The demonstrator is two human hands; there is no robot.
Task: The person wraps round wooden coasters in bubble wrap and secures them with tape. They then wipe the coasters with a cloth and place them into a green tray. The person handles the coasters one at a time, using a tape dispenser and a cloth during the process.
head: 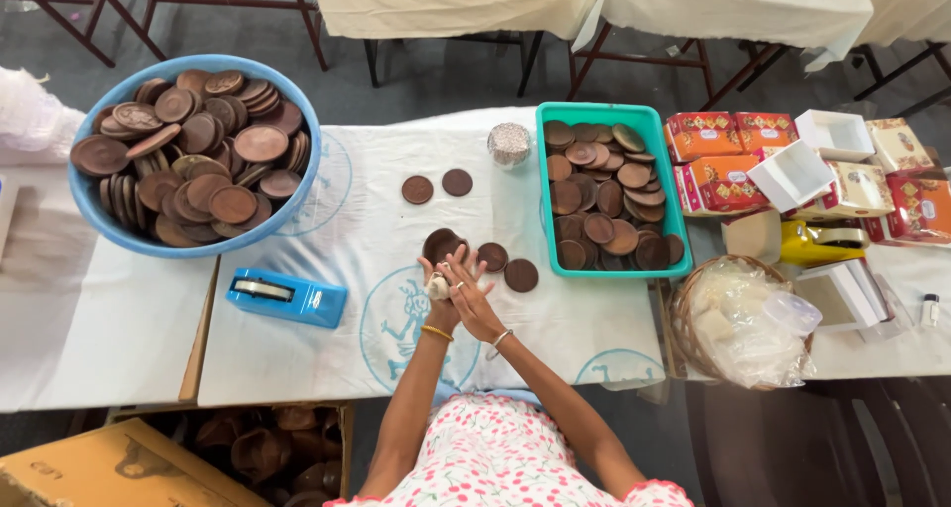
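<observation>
Left hand (439, 281) gripped a brown clay disc (441, 244), fingers curled on its rim; right hand (470, 291) overlapped it — fingers spread, pressing a pale wad (437, 287); teal tray (654, 136) stood near.

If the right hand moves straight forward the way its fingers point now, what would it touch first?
Probably the dark brown disc held up just beyond the fingertips of the right hand. Past it lie two loose discs on the white cloth. Depth is hard to judge.
</observation>
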